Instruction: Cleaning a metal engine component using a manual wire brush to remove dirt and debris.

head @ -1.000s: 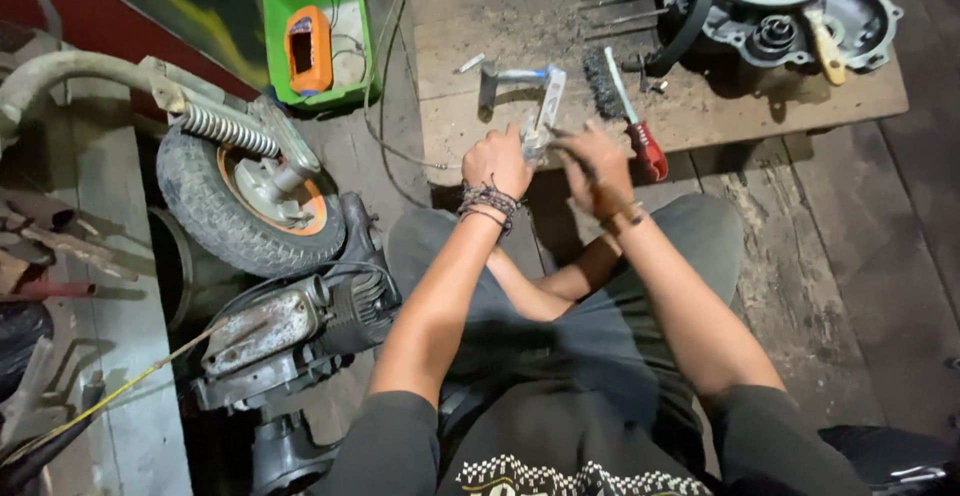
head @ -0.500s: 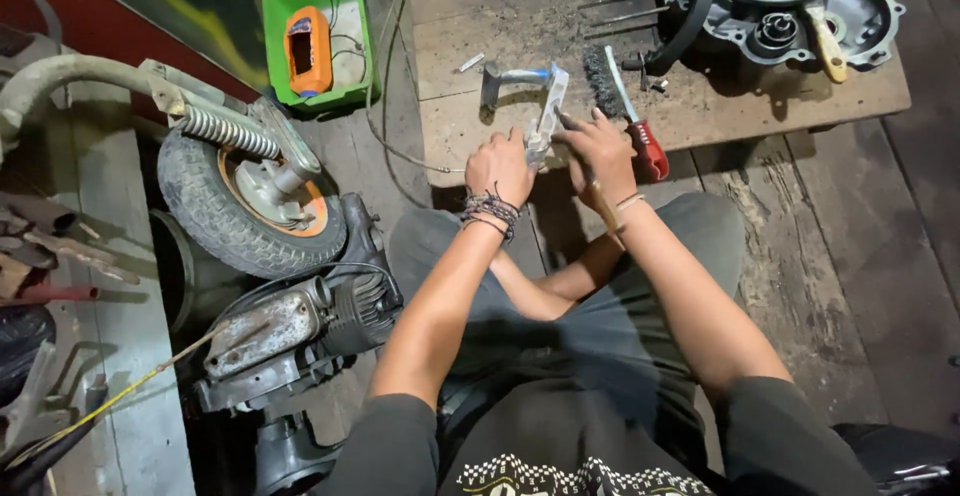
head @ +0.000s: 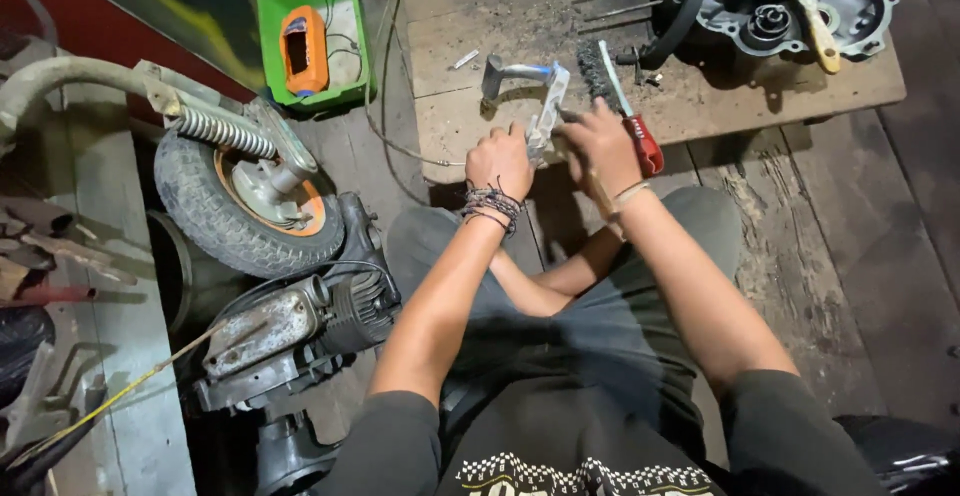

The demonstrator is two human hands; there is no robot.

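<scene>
Worn floorboards run under you, and a low wooden board point(head: 520, 16) lies on them just ahead of your knees. Take the hammer point(head: 515, 73) on that board as your mark. You have two hands at work on one pale metal part point(head: 545, 116), held just below the hammer, over the near edge of the board. Your left hand point(head: 500, 161) has its fingers curled tight around the part's lower end; your right hand point(head: 598, 146) pinches it from the right, fingers nearly shut. One wire brush point(head: 597, 71) and one red-handled tool point(head: 632, 121) lie right of the hammer, close against your right hand. One engine casing point(head: 790, 1) sits farther right. Left of the hammer stand one green tray point(head: 345, 26) with one orange device point(head: 303, 51) in it, and one small wheel point(head: 240, 201).
</scene>
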